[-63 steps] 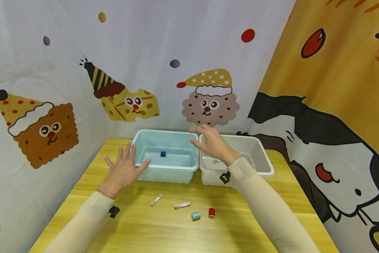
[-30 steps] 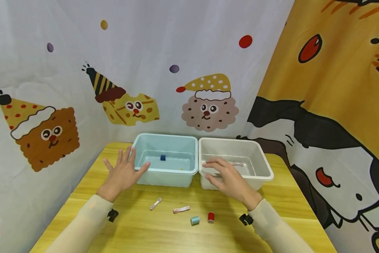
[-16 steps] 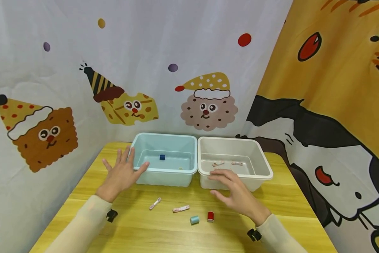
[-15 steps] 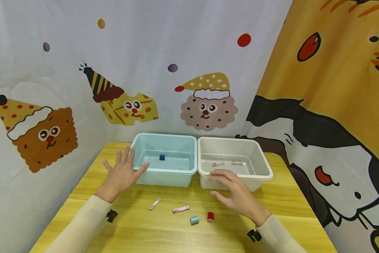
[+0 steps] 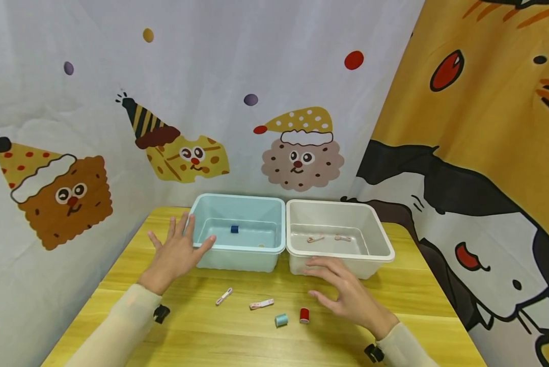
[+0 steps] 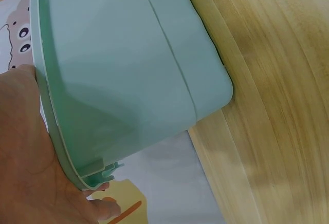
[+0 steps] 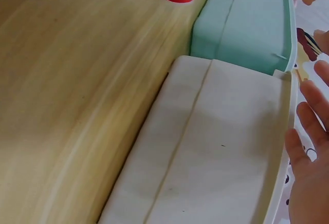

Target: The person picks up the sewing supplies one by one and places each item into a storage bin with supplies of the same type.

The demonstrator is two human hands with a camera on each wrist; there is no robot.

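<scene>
My left hand (image 5: 175, 255), fingers spread, lies at the front left corner of the light blue bin (image 5: 240, 259), by its rim (image 6: 49, 95). It grips nothing. My right hand (image 5: 348, 295) hovers in front of the white bin (image 5: 338, 264) with loosely bent fingers and holds nothing. To its left, on the table, are a red thread spool (image 5: 304, 315) and a light blue thread spool (image 5: 281, 320). Farther left lie a folded white strip with reddish marks (image 5: 262, 304) and a smaller folded white strip (image 5: 224, 296).
Inside the blue bin are a dark blue spool (image 5: 234, 229) and a tiny yellowish thing (image 5: 261, 245), too small to tell. Two folded strips, a left one (image 5: 316, 239) and a right one (image 5: 342, 238), lie in the white bin. A printed curtain (image 5: 187, 61) hangs behind the wooden table (image 5: 201, 336).
My right hand has drawn back from above the white bin's left side, toward me and to the right, uncovering the two strips in it. The left hand has stayed nearly still.
</scene>
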